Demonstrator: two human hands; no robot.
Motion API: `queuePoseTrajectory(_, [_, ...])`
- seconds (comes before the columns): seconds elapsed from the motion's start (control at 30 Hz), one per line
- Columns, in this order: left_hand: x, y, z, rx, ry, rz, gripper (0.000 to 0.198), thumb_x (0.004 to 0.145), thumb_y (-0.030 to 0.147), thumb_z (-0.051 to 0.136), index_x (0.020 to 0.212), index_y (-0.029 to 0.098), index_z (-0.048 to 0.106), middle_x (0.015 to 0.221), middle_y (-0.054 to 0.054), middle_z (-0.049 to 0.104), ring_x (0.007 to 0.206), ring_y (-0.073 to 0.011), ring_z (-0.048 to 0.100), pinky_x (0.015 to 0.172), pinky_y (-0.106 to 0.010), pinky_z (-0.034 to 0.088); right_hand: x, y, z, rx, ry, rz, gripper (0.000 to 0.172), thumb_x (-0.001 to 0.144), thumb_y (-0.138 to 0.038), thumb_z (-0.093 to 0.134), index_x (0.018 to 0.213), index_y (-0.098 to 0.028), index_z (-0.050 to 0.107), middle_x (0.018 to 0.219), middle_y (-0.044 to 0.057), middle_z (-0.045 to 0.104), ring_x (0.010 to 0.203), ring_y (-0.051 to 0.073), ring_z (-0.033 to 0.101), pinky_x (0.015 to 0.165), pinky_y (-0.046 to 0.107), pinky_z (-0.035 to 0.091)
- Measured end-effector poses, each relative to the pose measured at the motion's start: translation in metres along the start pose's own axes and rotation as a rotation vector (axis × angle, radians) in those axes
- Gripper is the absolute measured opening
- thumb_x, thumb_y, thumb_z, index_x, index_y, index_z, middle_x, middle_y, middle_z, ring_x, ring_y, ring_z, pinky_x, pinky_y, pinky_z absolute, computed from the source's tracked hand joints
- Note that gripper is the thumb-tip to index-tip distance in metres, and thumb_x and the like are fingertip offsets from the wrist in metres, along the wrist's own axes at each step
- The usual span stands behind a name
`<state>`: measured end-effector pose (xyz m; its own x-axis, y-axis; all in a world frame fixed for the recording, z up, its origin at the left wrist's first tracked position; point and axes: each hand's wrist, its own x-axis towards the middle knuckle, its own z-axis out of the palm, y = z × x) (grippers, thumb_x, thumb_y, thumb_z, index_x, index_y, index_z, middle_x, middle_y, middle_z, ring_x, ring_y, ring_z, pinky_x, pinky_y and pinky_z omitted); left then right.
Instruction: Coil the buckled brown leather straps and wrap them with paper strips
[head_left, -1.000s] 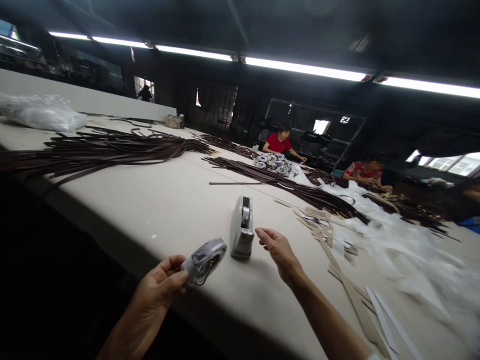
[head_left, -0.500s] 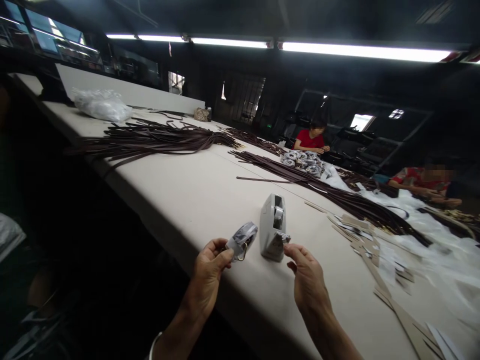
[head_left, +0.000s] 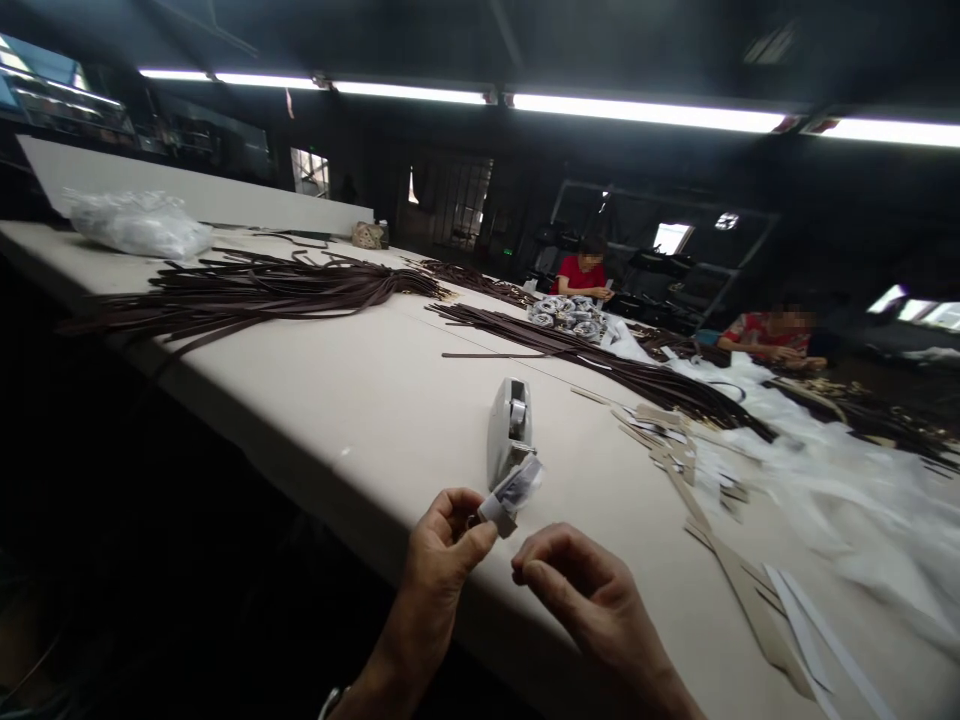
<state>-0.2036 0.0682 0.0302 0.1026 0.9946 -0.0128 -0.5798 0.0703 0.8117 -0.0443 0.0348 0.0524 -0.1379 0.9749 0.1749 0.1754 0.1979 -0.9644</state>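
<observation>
My left hand (head_left: 442,555) pinches a small grey wrapped bundle (head_left: 512,493) and holds it up over the near edge of the long beige table (head_left: 360,400). My right hand (head_left: 581,590) is just right of it with fingers curled and thumb against forefinger; I cannot tell if it holds anything. A grey tape dispenser (head_left: 508,428) stands on the table right behind the bundle.
Piles of dark brown straps (head_left: 247,285) lie at the left and across the middle (head_left: 600,365). Card strips (head_left: 690,470) and white plastic sheeting (head_left: 840,480) cover the right. A plastic bag (head_left: 139,225) sits far left. Two people work at the far side.
My left hand has brought the bundle rightwards, in front of the dispenser. My right hand has curled shut and drawn close to it. The camera has swung slightly.
</observation>
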Motion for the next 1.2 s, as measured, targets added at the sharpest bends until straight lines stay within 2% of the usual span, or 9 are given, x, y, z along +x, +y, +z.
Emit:
queuePoseTrajectory(0.13, [-0.011, -0.008, 0.020, 0.091, -0.085, -0.032, 0.031, 0.070, 0.030, 0.081, 0.088, 0.018, 0.059, 0.083, 0.000, 0.066, 0.080, -0.0145, 0.057, 0.074, -0.024, 0.042, -0.003, 0.008, -0.015, -0.010, 0.080, 0.040, 0.035, 0.082, -0.049, 0.073, 0.072, -0.017, 0.065, 0.069, 0.001, 0.060, 0.069, 0.015, 0.052, 0.067, 0.027, 0.043])
queuePoseTrajectory(0.43, [-0.022, -0.031, 0.050, 0.223, -0.248, -0.038, 0.028, 0.074, 0.035, 0.076, 0.088, 0.019, 0.058, 0.079, 0.000, 0.062, 0.071, -0.0142, 0.052, 0.065, -0.024, 0.038, -0.027, 0.010, -0.047, 0.209, 0.181, 0.147, 0.033, 0.069, -0.046, 0.085, 0.078, -0.015, 0.074, 0.072, 0.003, 0.066, 0.067, 0.015, 0.054, 0.064, 0.027, 0.044])
queuePoseTrajectory(0.57, [-0.031, -0.033, 0.071, 0.321, -0.367, 0.023, 0.019, 0.081, 0.033, 0.069, 0.090, 0.020, 0.059, 0.080, 0.001, 0.061, 0.073, -0.0147, 0.053, 0.067, -0.024, 0.039, -0.040, 0.012, -0.065, 0.272, 0.377, 0.125, 0.043, 0.058, -0.040, 0.093, 0.087, -0.017, 0.071, 0.075, 0.002, 0.067, 0.066, 0.015, 0.054, 0.061, 0.026, 0.044])
queuePoseTrajectory(0.67, [-0.036, -0.044, 0.086, 0.420, -0.421, 0.077, 0.014, 0.082, 0.029, 0.066, 0.092, 0.022, 0.060, 0.080, 0.001, 0.062, 0.074, -0.0162, 0.057, 0.070, -0.025, 0.042, -0.060, 0.018, -0.075, 0.247, 0.612, 0.117, 0.046, 0.050, -0.041, 0.095, 0.074, -0.018, 0.064, 0.064, -0.002, 0.061, 0.058, 0.013, 0.050, 0.052, 0.023, 0.040])
queuePoseTrajectory(0.77, [-0.039, -0.066, 0.099, 0.553, -0.511, 0.145, 0.011, 0.083, 0.026, 0.066, 0.093, 0.023, 0.062, 0.087, -0.001, 0.065, 0.080, -0.0189, 0.060, 0.076, -0.027, 0.045, -0.091, 0.026, -0.079, 0.256, 0.700, 0.156, 0.040, 0.056, -0.046, 0.092, 0.070, -0.017, 0.069, 0.063, 0.000, 0.063, 0.062, 0.016, 0.056, 0.060, 0.027, 0.047])
queuePoseTrajectory(0.83, [-0.043, -0.084, 0.107, 0.626, -0.606, 0.184, 0.010, 0.085, 0.024, 0.065, 0.094, 0.024, 0.064, 0.090, -0.002, 0.066, 0.081, -0.0200, 0.061, 0.077, -0.028, 0.047, -0.114, 0.030, -0.079, 0.376, 0.696, 0.152, 0.036, 0.066, -0.045, 0.087, 0.087, -0.018, 0.074, 0.082, 0.004, 0.071, 0.083, 0.023, 0.064, 0.081, 0.032, 0.051])
queuePoseTrajectory(0.9, [-0.048, -0.103, 0.117, 0.631, -0.720, 0.246, 0.011, 0.086, 0.019, 0.063, 0.095, 0.025, 0.065, 0.094, -0.004, 0.064, 0.084, -0.0209, 0.060, 0.077, -0.029, 0.048, -0.138, 0.036, -0.079, 0.536, 0.718, 0.139, 0.036, 0.073, -0.042, 0.084, 0.099, -0.020, 0.074, 0.098, 0.006, 0.073, 0.100, 0.026, 0.065, 0.094, 0.036, 0.049])
queuePoseTrajectory(1.03, [-0.065, -0.137, 0.141, 0.553, -0.937, 0.286, 0.019, 0.089, 0.015, 0.057, 0.100, 0.026, 0.067, 0.108, -0.008, 0.057, 0.096, -0.0221, 0.060, 0.082, -0.030, 0.051, -0.179, 0.049, -0.083, 0.766, 0.869, 0.073, 0.040, 0.073, -0.041, 0.085, 0.105, -0.020, 0.072, 0.108, 0.008, 0.072, 0.104, 0.026, 0.066, 0.096, 0.039, 0.051])
queuePoseTrajectory(1.2, [-0.086, -0.163, 0.166, 0.533, -1.287, 0.053, 0.044, 0.077, 0.003, 0.064, 0.113, 0.028, 0.067, 0.116, -0.007, 0.055, 0.102, -0.0210, 0.059, 0.086, -0.030, 0.050, -0.233, 0.063, -0.093, 0.876, 1.064, 0.042, 0.035, 0.073, -0.042, 0.084, 0.100, -0.021, 0.074, 0.104, 0.007, 0.073, 0.100, 0.028, 0.067, 0.089, 0.043, 0.054])
